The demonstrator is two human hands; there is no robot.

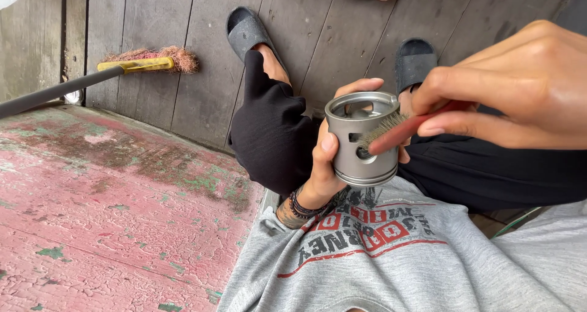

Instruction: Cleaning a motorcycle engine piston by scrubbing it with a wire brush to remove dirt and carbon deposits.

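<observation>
While the left hand [327, 165] wraps a grey metal piston [361, 139], right hand [520, 86] pinches a red wire brush [400, 128] — bristles touching its side, broom [143, 62] well apart.

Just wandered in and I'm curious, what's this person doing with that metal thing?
A seated person holds a grey metal piston upright in the left hand, fingers wrapped around its side. The right hand grips a small red-handled wire brush, its bristles pressed against the piston's side near a hole. A broom lies on the wooden floor beyond the person's sandalled feet, beside a worn red-painted surface.
</observation>
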